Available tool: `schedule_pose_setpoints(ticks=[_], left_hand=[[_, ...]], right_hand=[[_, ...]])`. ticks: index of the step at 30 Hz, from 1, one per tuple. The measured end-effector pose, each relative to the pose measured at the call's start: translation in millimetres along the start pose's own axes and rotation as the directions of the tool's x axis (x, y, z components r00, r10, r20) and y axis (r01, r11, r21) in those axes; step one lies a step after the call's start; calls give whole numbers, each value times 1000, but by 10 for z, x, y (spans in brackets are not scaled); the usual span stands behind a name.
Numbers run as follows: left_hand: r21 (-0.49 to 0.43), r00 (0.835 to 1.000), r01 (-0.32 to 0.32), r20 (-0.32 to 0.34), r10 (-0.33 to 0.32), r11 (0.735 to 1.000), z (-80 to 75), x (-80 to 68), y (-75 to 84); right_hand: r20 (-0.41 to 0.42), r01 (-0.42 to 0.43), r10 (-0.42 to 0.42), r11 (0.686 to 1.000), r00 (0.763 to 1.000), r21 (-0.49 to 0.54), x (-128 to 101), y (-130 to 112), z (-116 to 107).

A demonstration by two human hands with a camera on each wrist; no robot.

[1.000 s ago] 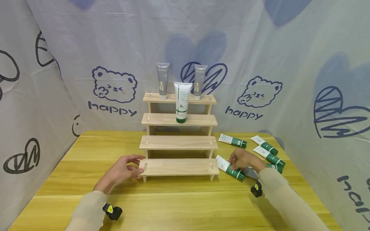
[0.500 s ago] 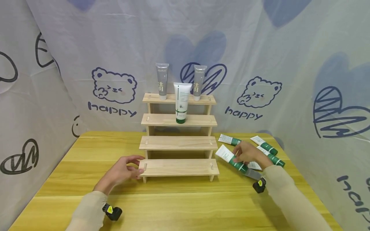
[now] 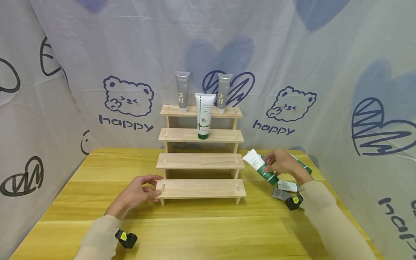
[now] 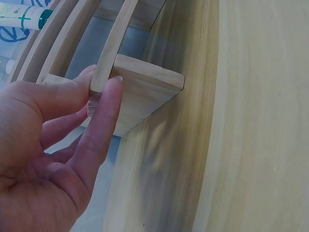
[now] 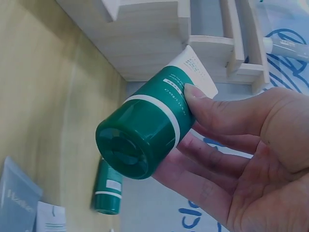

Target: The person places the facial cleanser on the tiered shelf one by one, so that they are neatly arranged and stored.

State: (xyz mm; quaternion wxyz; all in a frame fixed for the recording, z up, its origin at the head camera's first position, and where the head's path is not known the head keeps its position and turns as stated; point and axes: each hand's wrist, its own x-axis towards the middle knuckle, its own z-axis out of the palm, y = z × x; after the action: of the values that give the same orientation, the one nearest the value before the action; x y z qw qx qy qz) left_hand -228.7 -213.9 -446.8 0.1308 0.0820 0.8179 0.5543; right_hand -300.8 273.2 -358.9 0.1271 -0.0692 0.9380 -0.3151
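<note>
A four-step wooden stand (image 3: 200, 160) stands on the yellow table (image 3: 195, 231). My left hand (image 3: 155, 186) holds the left end of its lowest step (image 4: 145, 92), thumb and fingers on either side of the board. To the right of the stand, my right hand (image 3: 268, 164) grips a white tube with a green cap (image 3: 260, 166) and holds it tilted above the table. In the right wrist view the green cap (image 5: 133, 145) points at the camera, with my fingers (image 5: 203, 104) curled round the tube's body.
Two grey tubes (image 3: 182, 92) (image 3: 223, 92) stand on the top step, and a white-and-green tube (image 3: 204, 115) on the second. More tubes (image 3: 287, 186) (image 3: 281, 195) lie on the table under my right hand. Printed cloth walls surround the table.
My right hand has lifted the white-and-green tube off the table and carried it up and away from me. The left hand has stayed on the lowest step.
</note>
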Motion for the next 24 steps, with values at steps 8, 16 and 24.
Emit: schedule_pose_setpoints(ticks=[8,16,24], left_hand=[[3,1000,14,1,-14,1000,-3,-3,-9],[-14,1000,23,-1,-23,1000,4,1,-31],[-37,1000,-16,20,16,999,-14,-4,-28]], right_hand=[[-6,-1,1,1000,1000,8,-8,-127,-79],[-25,14,-13,999,1000,30,-49,-338,-96],[-67,45,-41,997,997,62,-34,-467,-34]])
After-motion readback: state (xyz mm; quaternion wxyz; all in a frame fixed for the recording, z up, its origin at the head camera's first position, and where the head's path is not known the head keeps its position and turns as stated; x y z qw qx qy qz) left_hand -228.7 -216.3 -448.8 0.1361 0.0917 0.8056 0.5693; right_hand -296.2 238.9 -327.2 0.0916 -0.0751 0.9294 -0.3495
